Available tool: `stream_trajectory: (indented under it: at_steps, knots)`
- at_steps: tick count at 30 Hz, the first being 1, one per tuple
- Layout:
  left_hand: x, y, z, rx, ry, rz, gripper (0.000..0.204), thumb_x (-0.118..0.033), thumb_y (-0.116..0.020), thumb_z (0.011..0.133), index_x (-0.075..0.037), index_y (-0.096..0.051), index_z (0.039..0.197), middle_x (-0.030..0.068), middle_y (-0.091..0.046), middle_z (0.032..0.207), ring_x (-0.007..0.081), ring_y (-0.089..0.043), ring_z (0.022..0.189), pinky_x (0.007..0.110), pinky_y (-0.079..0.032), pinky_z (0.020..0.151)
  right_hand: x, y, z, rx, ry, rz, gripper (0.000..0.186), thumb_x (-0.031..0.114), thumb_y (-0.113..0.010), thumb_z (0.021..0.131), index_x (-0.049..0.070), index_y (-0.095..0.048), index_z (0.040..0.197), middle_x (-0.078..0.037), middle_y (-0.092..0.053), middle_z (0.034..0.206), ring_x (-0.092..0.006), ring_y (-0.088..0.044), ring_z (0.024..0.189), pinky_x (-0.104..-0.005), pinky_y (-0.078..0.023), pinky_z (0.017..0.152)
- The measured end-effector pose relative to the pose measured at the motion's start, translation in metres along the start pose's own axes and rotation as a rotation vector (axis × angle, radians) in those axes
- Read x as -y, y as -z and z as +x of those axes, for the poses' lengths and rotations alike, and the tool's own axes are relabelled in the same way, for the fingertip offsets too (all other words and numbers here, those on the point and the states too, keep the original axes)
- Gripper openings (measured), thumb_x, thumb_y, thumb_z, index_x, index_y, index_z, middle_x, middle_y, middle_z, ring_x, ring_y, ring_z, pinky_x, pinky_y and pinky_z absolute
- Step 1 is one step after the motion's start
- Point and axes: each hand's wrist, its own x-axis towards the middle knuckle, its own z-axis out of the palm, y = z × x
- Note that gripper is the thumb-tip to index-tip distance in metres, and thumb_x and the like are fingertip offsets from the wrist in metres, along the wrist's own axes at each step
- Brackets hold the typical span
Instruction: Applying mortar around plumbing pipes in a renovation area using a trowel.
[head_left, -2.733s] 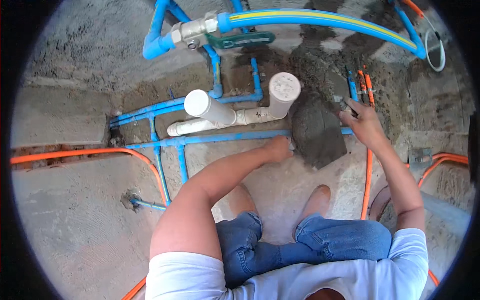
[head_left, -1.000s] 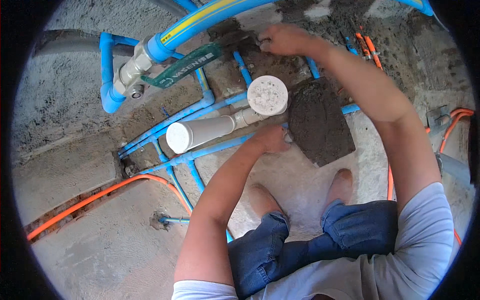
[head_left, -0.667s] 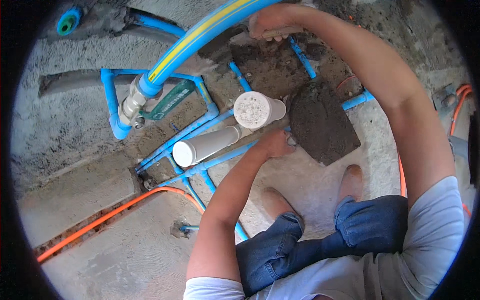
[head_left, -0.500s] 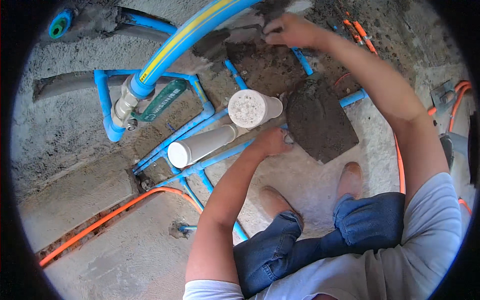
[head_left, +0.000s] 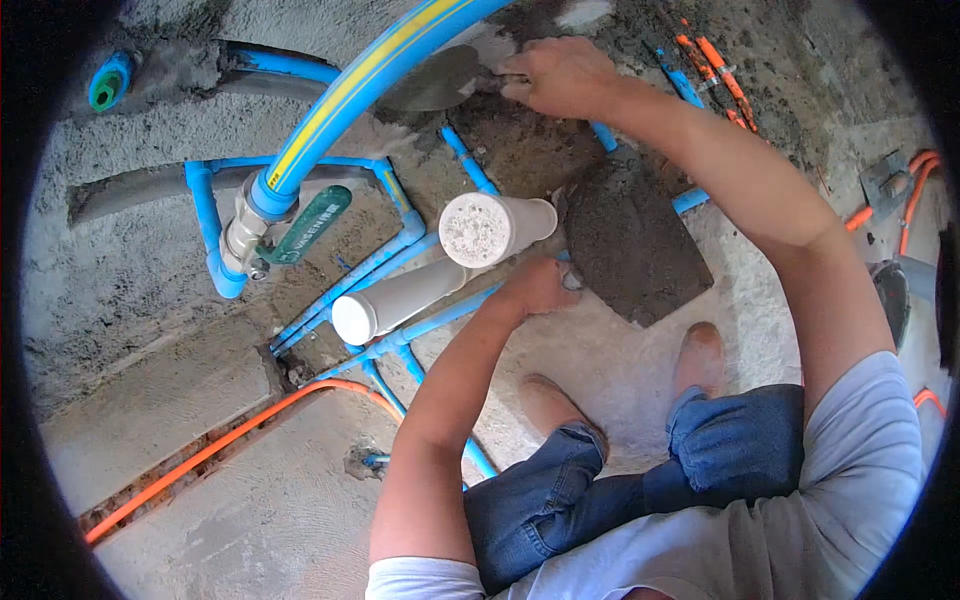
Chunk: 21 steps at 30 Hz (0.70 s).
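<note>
From my remote post I log 1 mortar-covered board [head_left: 640,240] over the floor [head_left: 630,395], near the edge where it meets the wall [head_left: 140,270]; I cannot tell whether it touches down. The left hand [head_left: 540,287] is closed at the board's left edge, fingers curled tight. The right hand [head_left: 560,78] holds a trowel [head_left: 432,82], fingers narrow, grey blade at the wall. A speckled-capped white pipe [head_left: 480,228] stands just left of the board.

The left hand [head_left: 540,287] is curled tight, while the right hand [head_left: 568,78] reaches farther forward, back uppermost.
</note>
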Motion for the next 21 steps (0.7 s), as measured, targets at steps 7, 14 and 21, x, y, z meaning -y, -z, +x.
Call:
stream_trajectory:
  at_steps: [7,14,21]
  knots:
    - [0.007,-0.007,0.002,-0.022,0.007,0.034,0.047,-0.043,-0.069,0.069,-0.002,-0.065,0.092,0.0234,-0.065,0.087,0.0376,-0.063,0.083,0.044,-0.050,0.076,0.009,-0.014,-0.007,-0.095,0.043,0.010,0.029,0.028,-0.057,0.083,0.017,-0.065,0.109,-0.018,-0.066,0.090,-0.0346,-0.064,0.088,-0.0462,-0.051,0.079]
    - [-0.005,0.002,-0.001,-0.027,-0.061,-0.005,0.046,-0.041,-0.069,0.068,-0.002,-0.065,0.091,0.0237,-0.064,0.087,0.0391,-0.063,0.083,0.046,-0.049,0.076,-0.008,0.013,0.051,0.442,-0.170,0.509,0.022,0.028,-0.062,0.080,0.009,-0.066,0.091,-0.008,-0.062,0.070,-0.0200,-0.060,0.054,-0.0349,-0.049,0.048]
    - [-0.014,0.006,-0.006,-0.073,-0.052,-0.025,0.039,-0.035,-0.068,0.067,-0.002,-0.066,0.087,0.0228,-0.065,0.089,0.0379,-0.062,0.084,0.045,-0.050,0.078,-0.027,-0.007,-0.007,0.390,-0.441,1.087,0.025,0.030,-0.062,0.083,0.006,-0.064,0.090,-0.007,-0.059,0.066,-0.0138,-0.054,0.047,-0.0286,-0.043,0.041]
